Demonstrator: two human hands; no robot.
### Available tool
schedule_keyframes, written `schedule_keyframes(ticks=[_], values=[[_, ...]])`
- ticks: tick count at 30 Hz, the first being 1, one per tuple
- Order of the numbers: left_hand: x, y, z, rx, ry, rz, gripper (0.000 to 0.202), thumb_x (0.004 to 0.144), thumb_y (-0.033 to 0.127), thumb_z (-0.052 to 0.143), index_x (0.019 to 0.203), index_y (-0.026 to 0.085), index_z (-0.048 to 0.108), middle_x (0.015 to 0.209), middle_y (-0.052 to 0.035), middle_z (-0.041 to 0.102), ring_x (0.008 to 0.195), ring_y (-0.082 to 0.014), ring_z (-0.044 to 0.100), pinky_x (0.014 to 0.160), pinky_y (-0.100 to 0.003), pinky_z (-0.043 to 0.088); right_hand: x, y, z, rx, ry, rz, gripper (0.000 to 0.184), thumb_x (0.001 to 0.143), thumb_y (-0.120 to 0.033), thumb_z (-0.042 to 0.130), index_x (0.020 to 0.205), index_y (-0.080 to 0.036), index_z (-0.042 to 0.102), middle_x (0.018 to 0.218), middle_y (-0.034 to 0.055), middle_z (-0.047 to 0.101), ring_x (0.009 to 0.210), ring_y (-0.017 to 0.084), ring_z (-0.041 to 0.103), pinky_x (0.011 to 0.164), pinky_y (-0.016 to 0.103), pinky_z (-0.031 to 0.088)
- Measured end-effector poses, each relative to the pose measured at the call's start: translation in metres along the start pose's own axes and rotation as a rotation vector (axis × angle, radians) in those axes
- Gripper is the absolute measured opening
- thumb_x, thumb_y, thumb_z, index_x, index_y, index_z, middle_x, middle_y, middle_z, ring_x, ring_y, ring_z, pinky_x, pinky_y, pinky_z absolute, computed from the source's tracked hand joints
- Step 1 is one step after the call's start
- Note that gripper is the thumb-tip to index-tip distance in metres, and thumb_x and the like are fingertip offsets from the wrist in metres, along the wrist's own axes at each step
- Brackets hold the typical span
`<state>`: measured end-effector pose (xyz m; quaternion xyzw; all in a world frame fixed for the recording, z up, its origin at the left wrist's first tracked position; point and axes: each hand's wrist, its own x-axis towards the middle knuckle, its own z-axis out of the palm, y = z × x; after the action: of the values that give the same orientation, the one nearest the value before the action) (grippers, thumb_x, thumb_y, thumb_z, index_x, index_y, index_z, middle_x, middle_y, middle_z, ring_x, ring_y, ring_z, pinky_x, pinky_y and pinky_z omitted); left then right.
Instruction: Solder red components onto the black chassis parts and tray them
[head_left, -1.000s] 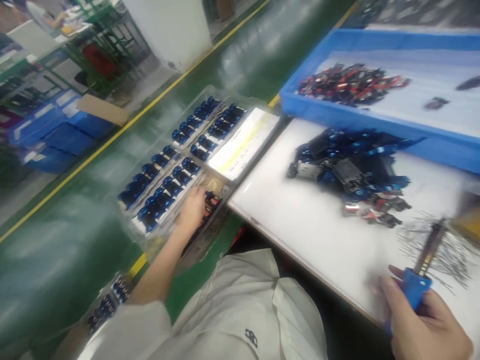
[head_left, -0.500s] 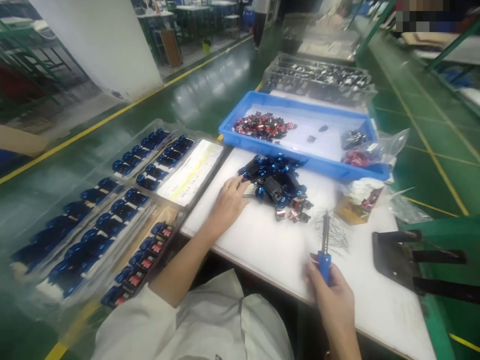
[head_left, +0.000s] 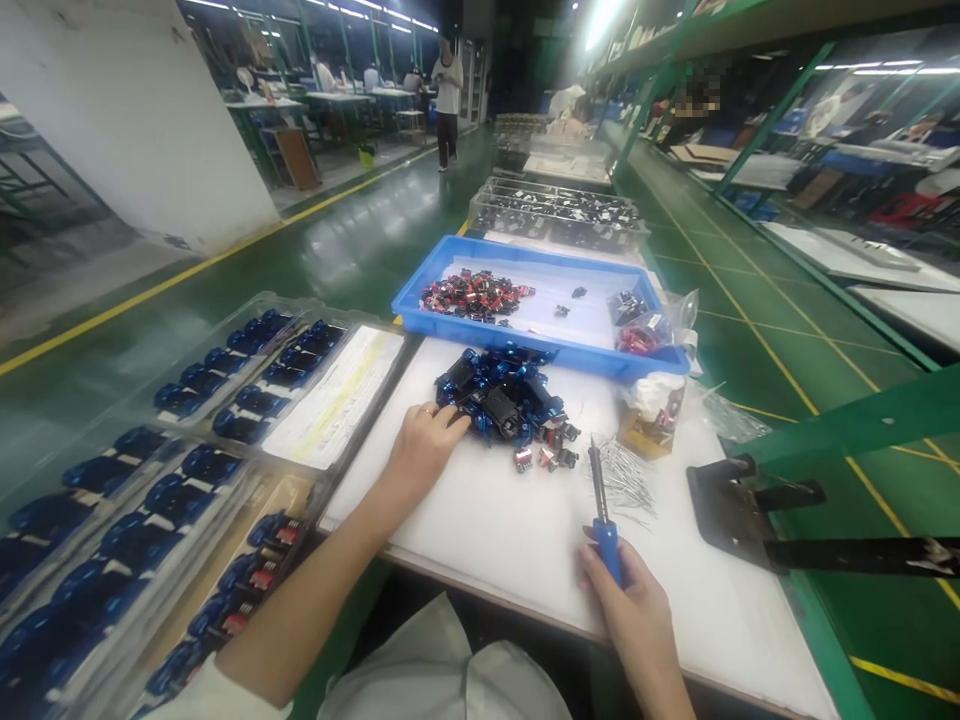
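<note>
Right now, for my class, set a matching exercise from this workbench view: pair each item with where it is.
Items
1. Blue-handled tool
2. Heap of blue metal parts
3. Red-and-black parts
4. Loose metal pins

Places
A. Inside the blue plastic tray
B. Gripped in the right hand
C. On the white board, just right of the tool's tip
D. At the fingertips of the left hand

Pairs: 1-B; 2-D; 3-A; 4-C
</note>
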<state>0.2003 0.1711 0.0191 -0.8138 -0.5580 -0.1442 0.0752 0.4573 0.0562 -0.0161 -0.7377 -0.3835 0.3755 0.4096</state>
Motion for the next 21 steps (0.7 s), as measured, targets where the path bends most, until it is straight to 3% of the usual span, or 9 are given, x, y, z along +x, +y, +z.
schedule_keyframes(ticks=[7, 10, 13, 16, 19, 21], values=[[-0.002, -0.002, -0.030, -0.014, -0.014, -0.080, 0.011, 0.089, 0.015, 0.058, 0.093, 0.020, 0.067, 0.081, -0.0073, 0.071, 0.080, -0.0264, 0.063, 0.070, -0.037, 0.043, -0.001, -0.003, 0.000, 0.001, -0.009, 0.034, 0.057, 0.070, -0.066, 0.066, 0.102, -0.019, 0.072, 0.074, 0.0016, 0.068, 0.065, 0.021, 0.059, 0.057, 0.030, 0.044], [-0.004, -0.009, -0.037, -0.120, 0.042, -0.232, 0.011, 0.086, 0.021, 0.063, 0.097, 0.022, 0.065, 0.081, -0.0051, 0.071, 0.077, -0.0253, 0.066, 0.068, -0.034, 0.045, -0.001, -0.003, 0.000, 0.010, -0.001, 0.040, 0.057, 0.070, -0.067, 0.065, 0.100, -0.019, 0.072, 0.078, 0.0029, 0.069, 0.062, 0.020, 0.058, 0.051, 0.029, 0.043], [-0.006, -0.011, -0.040, -0.362, 0.038, -0.441, 0.021, 0.083, 0.025, 0.065, 0.103, 0.025, 0.062, 0.078, -0.0003, 0.070, 0.072, -0.0219, 0.067, 0.063, -0.029, 0.045, 0.001, -0.001, -0.002, 0.016, 0.009, 0.041, 0.056, 0.066, -0.067, 0.067, 0.096, -0.020, 0.074, 0.082, 0.0035, 0.071, 0.065, 0.021, 0.059, 0.050, 0.028, 0.045], [-0.011, 0.001, -0.040, -0.700, -0.099, -0.551, 0.024, 0.080, 0.030, 0.066, 0.103, 0.025, 0.062, 0.078, 0.0015, 0.069, 0.068, -0.0187, 0.065, 0.061, -0.027, 0.046, 0.002, 0.000, -0.004, 0.031, 0.028, 0.043, 0.055, 0.064, -0.065, 0.070, 0.095, -0.020, 0.075, 0.079, 0.0024, 0.070, 0.062, 0.019, 0.057, 0.051, 0.028, 0.045], [-0.020, 0.026, -0.032, -0.992, -0.305, -0.545, 0.028, 0.077, 0.034, 0.068, 0.102, 0.024, 0.062, 0.086, -0.0005, 0.070, 0.072, -0.0174, 0.066, 0.062, -0.025, 0.048, 0.000, -0.005, -0.003, 0.073, 0.037, 0.074, 0.059, 0.069, -0.066, 0.068, 0.104, -0.019, 0.073, 0.064, -0.0005, 0.064, 0.051, 0.017, 0.050, 0.048, 0.028, 0.043], [-0.025, 0.044, -0.021, -1.122, -0.425, -0.520, 0.031, 0.076, 0.034, 0.070, 0.103, 0.024, 0.062, 0.088, -0.0011, 0.070, 0.073, -0.0166, 0.066, 0.062, -0.025, 0.049, 0.000, -0.011, -0.001, 0.110, 0.027, 0.032, 0.058, 0.068, -0.066, 0.070, 0.100, -0.018, 0.073, 0.062, 0.0010, 0.064, 0.061, 0.020, 0.059, 0.055, 0.029, 0.048]])
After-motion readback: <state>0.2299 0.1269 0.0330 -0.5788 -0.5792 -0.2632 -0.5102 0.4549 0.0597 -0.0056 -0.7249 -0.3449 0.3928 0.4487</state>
